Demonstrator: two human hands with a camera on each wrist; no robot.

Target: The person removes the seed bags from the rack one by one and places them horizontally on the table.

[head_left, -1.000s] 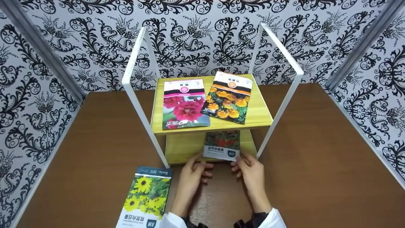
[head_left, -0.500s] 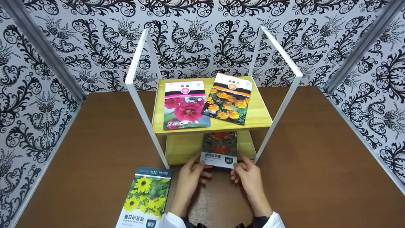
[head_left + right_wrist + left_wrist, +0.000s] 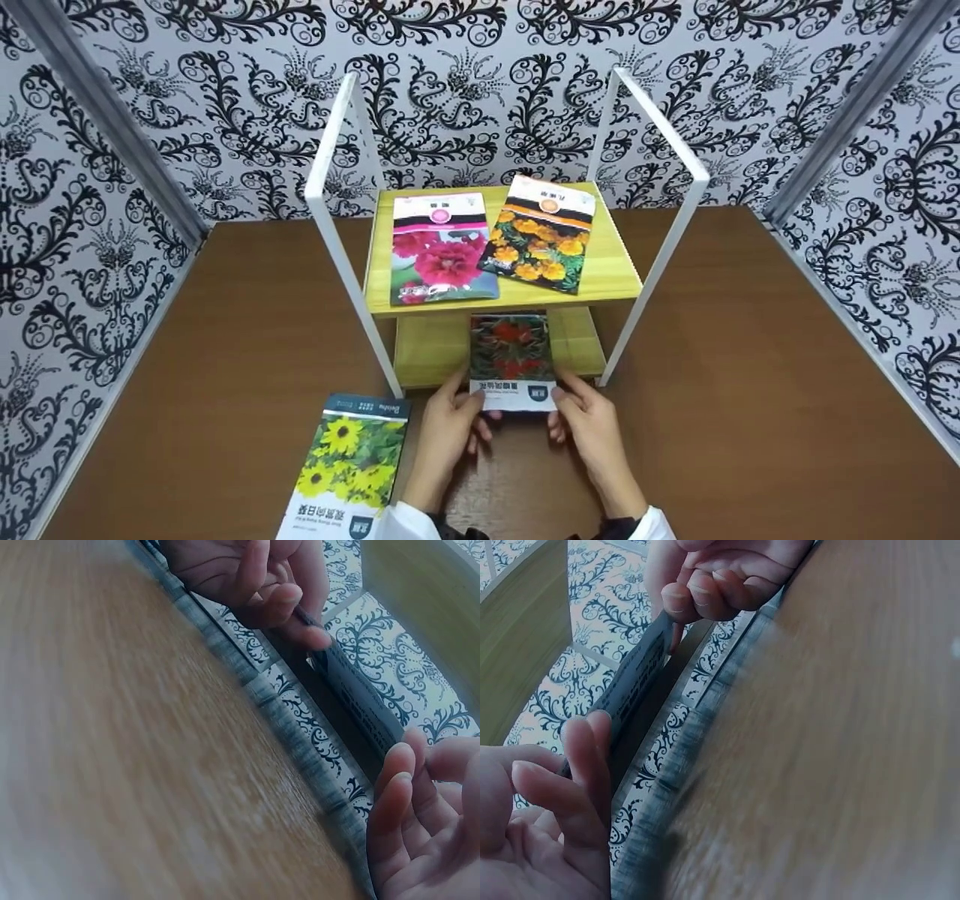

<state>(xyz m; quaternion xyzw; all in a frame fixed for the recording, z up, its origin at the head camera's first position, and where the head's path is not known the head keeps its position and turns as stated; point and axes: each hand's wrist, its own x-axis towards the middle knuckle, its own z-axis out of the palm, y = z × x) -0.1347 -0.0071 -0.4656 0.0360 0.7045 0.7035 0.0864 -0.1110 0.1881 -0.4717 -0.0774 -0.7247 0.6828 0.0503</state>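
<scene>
Centrally, 1 red-flower packet (image 3: 512,356), over front of lower shelf (image 3: 431,349); left hand (image 3: 450,420) and right hand (image 3: 591,420) each pinch 1 side edge between thumb and fingers, presumably for balanced support.

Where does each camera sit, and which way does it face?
Head: on the head, facing forward and down at the dark, flat rectangular packet with printed red flowers; left hand, right hand and white sleeves show.
Left wrist: on that wrist, looking across the brown wood-grain table towards the packet; both hands show.
Right wrist: on that wrist, looking towards the packet, roughly mirrored; both hands show.
Shared: both wrist views show the packet held between the hands.
</scene>
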